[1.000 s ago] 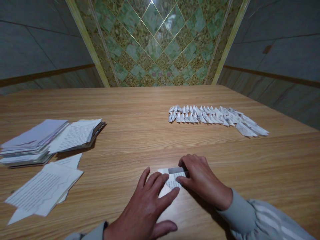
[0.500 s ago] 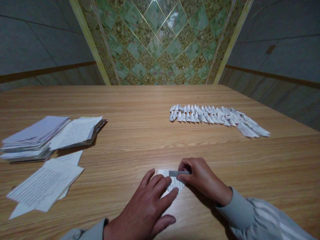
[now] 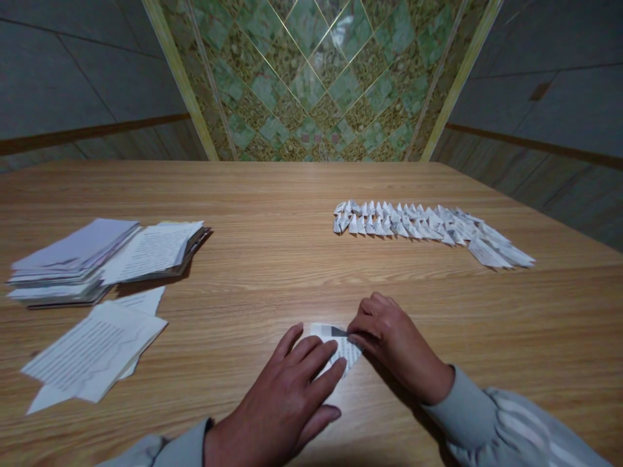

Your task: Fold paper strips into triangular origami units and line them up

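A small printed paper piece point(image 3: 349, 353) with a dark strip near its top lies on the wooden table in front of me. My left hand point(image 3: 296, 383) rests over its left part, fingers spread and fingertips on the paper. At the paper's upper right edge, my right hand point(image 3: 382, 334) pinches it between thumb and fingers. Part of the paper is hidden under both hands.
Stacked sheets point(image 3: 80, 250) and a printed pile point(image 3: 156, 253) stand at the left, with loose printed sheets point(image 3: 97, 347) nearer me. Folded paper pieces point(image 3: 403, 224) form two rows at the back right of the table point(image 3: 257, 259).
My right hand's fingers have closed more on the paper's upper right edge, and less of the dark strip shows. The left hand stays on the paper. The view has shifted slightly.
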### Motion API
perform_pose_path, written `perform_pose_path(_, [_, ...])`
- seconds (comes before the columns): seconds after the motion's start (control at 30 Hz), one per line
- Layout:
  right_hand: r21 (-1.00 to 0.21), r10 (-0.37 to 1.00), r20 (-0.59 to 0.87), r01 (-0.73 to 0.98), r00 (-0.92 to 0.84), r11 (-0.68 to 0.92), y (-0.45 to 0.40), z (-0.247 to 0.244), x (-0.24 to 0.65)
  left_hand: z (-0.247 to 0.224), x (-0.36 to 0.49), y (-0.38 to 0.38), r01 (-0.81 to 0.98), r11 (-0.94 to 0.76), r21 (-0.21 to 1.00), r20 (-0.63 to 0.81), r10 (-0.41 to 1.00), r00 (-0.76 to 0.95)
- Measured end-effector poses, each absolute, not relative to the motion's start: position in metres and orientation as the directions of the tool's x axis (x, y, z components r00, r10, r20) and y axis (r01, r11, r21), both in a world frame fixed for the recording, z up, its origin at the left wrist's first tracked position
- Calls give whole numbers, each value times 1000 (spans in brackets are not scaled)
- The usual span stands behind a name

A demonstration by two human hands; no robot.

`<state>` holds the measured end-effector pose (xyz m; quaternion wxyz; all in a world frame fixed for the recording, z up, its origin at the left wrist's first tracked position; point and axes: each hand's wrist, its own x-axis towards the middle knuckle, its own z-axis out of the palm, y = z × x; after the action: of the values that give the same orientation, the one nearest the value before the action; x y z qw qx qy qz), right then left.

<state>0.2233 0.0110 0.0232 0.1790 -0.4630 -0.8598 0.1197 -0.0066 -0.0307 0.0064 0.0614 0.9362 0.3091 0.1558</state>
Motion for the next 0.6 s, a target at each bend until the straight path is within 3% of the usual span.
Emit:
perform_pose_path(0.2, [-239,739,297,702,-604,670,10,25,223,3,-8,-35,584,-781,220,249,624,741])
perform_pose_path(0.6, [-101,698,317,709,-642,698,9,26,224,8,-6,-33,600,-774,201,235,633,738])
